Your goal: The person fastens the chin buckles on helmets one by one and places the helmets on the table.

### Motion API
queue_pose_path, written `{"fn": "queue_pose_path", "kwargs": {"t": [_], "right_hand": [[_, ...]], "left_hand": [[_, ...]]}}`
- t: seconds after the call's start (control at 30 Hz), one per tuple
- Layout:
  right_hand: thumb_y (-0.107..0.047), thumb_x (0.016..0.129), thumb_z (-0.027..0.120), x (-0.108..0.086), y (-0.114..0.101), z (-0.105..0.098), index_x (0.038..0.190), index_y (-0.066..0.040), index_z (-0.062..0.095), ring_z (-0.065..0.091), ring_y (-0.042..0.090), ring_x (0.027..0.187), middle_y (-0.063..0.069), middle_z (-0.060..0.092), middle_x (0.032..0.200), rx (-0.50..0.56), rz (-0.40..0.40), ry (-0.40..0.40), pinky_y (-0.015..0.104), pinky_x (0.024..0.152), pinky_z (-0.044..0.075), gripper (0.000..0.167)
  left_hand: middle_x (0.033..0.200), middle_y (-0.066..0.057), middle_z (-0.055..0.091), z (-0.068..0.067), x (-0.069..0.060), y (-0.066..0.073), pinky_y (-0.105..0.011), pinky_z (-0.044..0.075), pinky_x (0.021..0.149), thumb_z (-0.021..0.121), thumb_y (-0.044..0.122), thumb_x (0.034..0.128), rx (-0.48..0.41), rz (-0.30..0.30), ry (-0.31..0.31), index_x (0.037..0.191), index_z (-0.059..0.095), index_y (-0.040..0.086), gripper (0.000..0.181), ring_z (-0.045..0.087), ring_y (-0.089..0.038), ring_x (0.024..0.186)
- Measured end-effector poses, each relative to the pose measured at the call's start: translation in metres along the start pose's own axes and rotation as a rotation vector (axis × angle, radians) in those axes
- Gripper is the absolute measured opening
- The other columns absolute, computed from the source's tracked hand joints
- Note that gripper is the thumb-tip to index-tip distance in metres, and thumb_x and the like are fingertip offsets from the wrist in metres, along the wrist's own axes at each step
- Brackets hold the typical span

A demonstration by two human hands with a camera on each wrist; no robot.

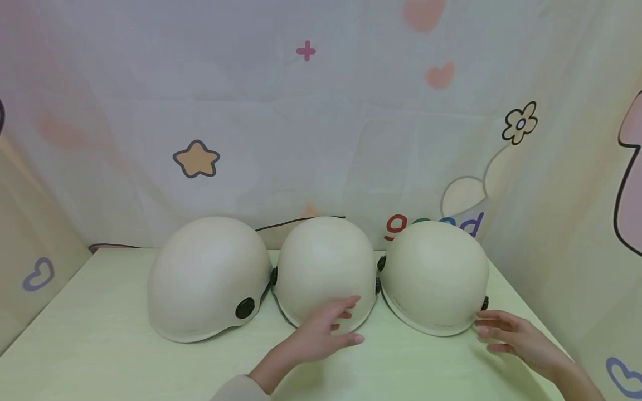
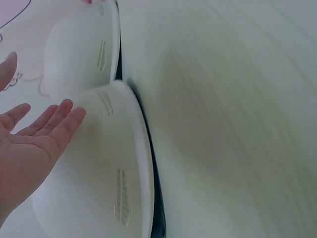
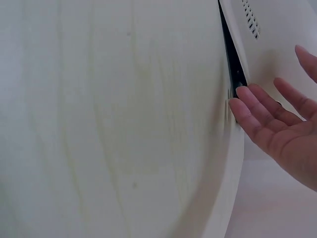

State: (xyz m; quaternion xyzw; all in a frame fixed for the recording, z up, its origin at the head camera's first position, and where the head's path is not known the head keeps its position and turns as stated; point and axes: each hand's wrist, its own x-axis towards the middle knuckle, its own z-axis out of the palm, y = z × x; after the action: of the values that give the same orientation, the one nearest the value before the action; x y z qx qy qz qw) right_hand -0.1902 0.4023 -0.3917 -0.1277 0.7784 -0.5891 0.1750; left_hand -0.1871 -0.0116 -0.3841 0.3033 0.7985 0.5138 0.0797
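Observation:
Three cream helmets stand side by side on a pale table: a left helmet (image 1: 205,273), a middle helmet (image 1: 323,262) and a right helmet (image 1: 436,273). Before the middle one is my left hand (image 1: 321,334), its fingers extended and holding nothing; the left wrist view shows that hand (image 2: 34,144) beside a helmet's vented shell (image 2: 94,173). At the lower right edge of the right helmet, my right hand (image 1: 521,340) has loosely bent fingers. In the right wrist view that hand (image 3: 282,119) is close to the helmet's rim; whether it touches cannot be told.
The light wood-grain table (image 1: 391,373) reaches a printed cloth backdrop (image 1: 281,150) behind the helmets. More cloth hangs at the left (image 1: 35,267) and right (image 1: 587,245). Black round fittings (image 1: 245,308) sit on the helmets' sides.

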Motion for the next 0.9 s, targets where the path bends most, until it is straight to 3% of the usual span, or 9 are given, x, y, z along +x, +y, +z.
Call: {"fn": "queue_pose_path", "kwargs": {"t": [0.27,0.47,0.7,0.9], "right_hand": [[-0.004,0.097,0.040,0.003,0.013,-0.003,0.116,-0.026,0.055,0.057,0.008,0.101,-0.013,0.058,0.112,0.143,-0.041,-0.023,0.028,0.083,0.049,0.032],[-0.004,0.098,0.038,0.003,0.018,-0.004,0.113,-0.025,0.057,0.059,0.012,0.099,-0.009,0.060,0.111,0.211,-0.059,-0.024,0.028,0.084,0.048,0.032],[-0.001,0.097,0.038,0.002,0.019,-0.002,0.113,-0.022,0.058,0.059,0.014,0.100,-0.005,0.062,0.110,0.301,-0.071,-0.040,0.029,0.085,0.047,0.033],[0.000,0.097,0.037,0.003,0.020,0.000,0.113,-0.020,0.057,0.059,0.015,0.101,-0.003,0.062,0.110,0.321,-0.087,-0.050,0.030,0.086,0.047,0.033]], "left_hand": [[0.133,-0.010,0.044,0.029,0.019,-0.003,-0.033,0.044,0.089,0.067,0.027,0.0842,0.013,-0.054,0.018,0.139,0.037,0.010,0.064,0.049,-0.025,0.113],[0.133,-0.010,0.045,0.045,0.032,-0.009,-0.032,0.042,0.091,0.065,0.032,0.0849,0.081,-0.072,0.035,0.138,0.038,0.007,0.064,0.051,-0.025,0.111],[0.136,-0.008,0.043,0.059,0.043,-0.008,-0.034,0.040,0.094,0.067,0.032,0.0836,0.068,-0.127,0.052,0.138,0.038,0.008,0.066,0.049,-0.024,0.113],[0.134,-0.007,0.044,0.069,0.053,-0.010,-0.034,0.041,0.092,0.068,0.030,0.0832,0.035,-0.163,0.116,0.138,0.038,0.009,0.066,0.051,-0.022,0.111]]}}
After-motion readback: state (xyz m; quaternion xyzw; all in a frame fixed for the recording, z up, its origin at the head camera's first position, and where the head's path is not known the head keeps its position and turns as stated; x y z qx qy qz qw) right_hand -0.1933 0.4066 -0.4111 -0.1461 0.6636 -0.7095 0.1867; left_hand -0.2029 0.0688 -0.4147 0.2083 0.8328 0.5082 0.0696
